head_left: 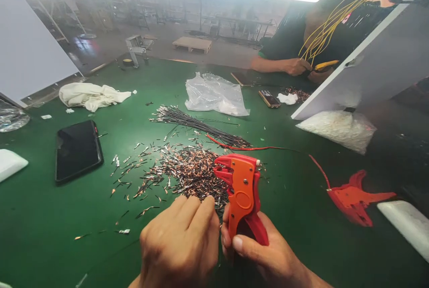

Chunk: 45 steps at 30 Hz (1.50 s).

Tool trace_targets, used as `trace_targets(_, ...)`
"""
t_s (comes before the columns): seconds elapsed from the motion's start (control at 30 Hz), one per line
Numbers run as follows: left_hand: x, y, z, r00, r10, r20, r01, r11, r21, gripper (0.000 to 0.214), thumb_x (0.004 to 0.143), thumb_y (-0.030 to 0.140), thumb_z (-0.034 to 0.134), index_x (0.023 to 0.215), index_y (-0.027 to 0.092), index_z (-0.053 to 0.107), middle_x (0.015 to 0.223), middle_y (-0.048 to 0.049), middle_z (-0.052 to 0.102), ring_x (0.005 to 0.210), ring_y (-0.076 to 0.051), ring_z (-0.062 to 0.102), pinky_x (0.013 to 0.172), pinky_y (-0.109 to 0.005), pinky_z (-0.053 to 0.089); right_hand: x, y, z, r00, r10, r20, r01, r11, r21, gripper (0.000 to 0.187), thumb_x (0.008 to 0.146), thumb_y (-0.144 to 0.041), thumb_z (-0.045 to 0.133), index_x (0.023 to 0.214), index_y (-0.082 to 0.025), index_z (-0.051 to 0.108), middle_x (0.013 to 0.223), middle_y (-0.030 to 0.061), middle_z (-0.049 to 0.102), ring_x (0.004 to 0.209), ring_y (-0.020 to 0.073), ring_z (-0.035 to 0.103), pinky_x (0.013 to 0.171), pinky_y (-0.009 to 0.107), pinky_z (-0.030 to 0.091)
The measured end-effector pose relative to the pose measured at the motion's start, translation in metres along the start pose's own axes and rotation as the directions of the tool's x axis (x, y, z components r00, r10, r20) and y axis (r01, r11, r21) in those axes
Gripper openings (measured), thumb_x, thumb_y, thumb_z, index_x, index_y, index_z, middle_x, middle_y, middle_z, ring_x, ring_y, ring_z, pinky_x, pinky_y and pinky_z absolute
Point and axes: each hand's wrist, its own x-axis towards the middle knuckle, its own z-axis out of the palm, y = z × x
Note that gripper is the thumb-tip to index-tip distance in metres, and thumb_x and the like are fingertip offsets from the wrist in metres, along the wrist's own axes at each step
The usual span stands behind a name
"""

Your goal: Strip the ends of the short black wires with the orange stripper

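Observation:
A red and orange wire stripper [243, 189] stands upright in my right hand [268, 252], its jaws facing left and my fingers wrapped round its handles. Close on its left is my left hand [182, 239], back upward and fingers curled in; whatever they hold is hidden. Beyond both hands lies a heap of short black wire offcuts [194, 169] with bare copper and silvery ends, scattered out to the left. Behind the heap rests a bundle of thin black wires [201, 126] with metal terminals at the left end. A red wire or cord [248, 148] crosses near its right end.
A second red wire stripper [355, 196] lies at right. A black phone [78, 151], white cloth [92, 95] and clear plastic bag [216, 93] are on the green table [161, 82]. A filled bag [338, 129] sits by the right panel [365, 51]. Across the table, a co-worker's hands [298, 66] hold yellow wires.

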Motion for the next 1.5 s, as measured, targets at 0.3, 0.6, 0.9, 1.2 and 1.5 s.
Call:
trace_targets(0.3,-0.005,0.014,0.004,0.984,-0.070,0.166,0.095,0.985,-0.145,0.030,0.095,0.030,0.059,0.120,0.014,0.052,0.078,-0.0020,0.071,0.062,-0.017,0.070,0.054,-0.026,0.051,0.003,-0.026,0.024,0.986,0.074,-0.149,-0.029,0.959,0.282,0.045,0.056,-0.004,0.059,0.097,-0.020,0.066,0.081,0.0001,0.065,0.075,0.0154,0.060,0.068,0.025,0.049)
trace_targets(0.6,-0.018,0.022,0.016,0.854,-0.114,0.508,0.226,0.960,-0.165,0.047,0.086,0.009,0.053,0.128,0.020,0.035,0.087,-0.0030,0.076,0.056,-0.019,0.073,0.046,-0.025,0.052,-0.002,-0.028,0.022,0.972,0.098,-0.213,-0.061,0.982,0.177,0.049,0.054,-0.004,0.059,0.099,-0.021,0.067,0.081,-0.0010,0.065,0.057,0.0103,0.048,0.047,0.020,0.036)
trace_targets(0.9,0.005,0.001,-0.002,0.862,-0.311,0.401,0.419,0.881,-0.217,0.013,0.100,0.015,0.038,0.099,0.026,0.046,0.064,0.0064,0.064,0.046,-0.012,0.063,0.042,-0.019,0.045,-0.002,-0.027,0.015,0.995,-0.023,-0.096,0.039,0.984,0.174,0.054,0.059,-0.003,0.059,0.109,-0.022,0.064,0.102,0.0045,0.069,0.103,0.0242,0.063,0.096,0.041,0.048)
trace_targets(1.2,0.017,0.003,-0.010,0.950,-0.290,0.113,0.310,0.916,-0.253,0.012,0.095,0.015,0.055,0.090,0.022,0.063,0.071,0.0049,0.068,0.058,-0.010,0.066,0.056,-0.019,0.049,-0.004,-0.001,0.006,0.981,-0.173,-0.084,0.162,0.979,-0.121,0.045,0.072,-0.014,0.061,0.117,-0.024,0.064,0.107,0.0085,0.070,0.101,0.0281,0.065,0.099,0.050,0.049)
trace_targets(1.5,0.018,0.011,-0.007,0.925,-0.277,0.259,0.358,0.864,-0.354,0.019,0.095,0.016,0.053,0.079,0.020,0.061,0.062,0.0031,0.064,0.053,-0.011,0.062,0.046,-0.018,0.044,0.000,0.005,0.007,0.990,-0.119,-0.073,0.108,0.984,-0.140,0.040,0.073,-0.025,0.067,0.112,-0.022,0.066,0.100,0.0096,0.070,0.091,0.0285,0.064,0.089,0.044,0.051)
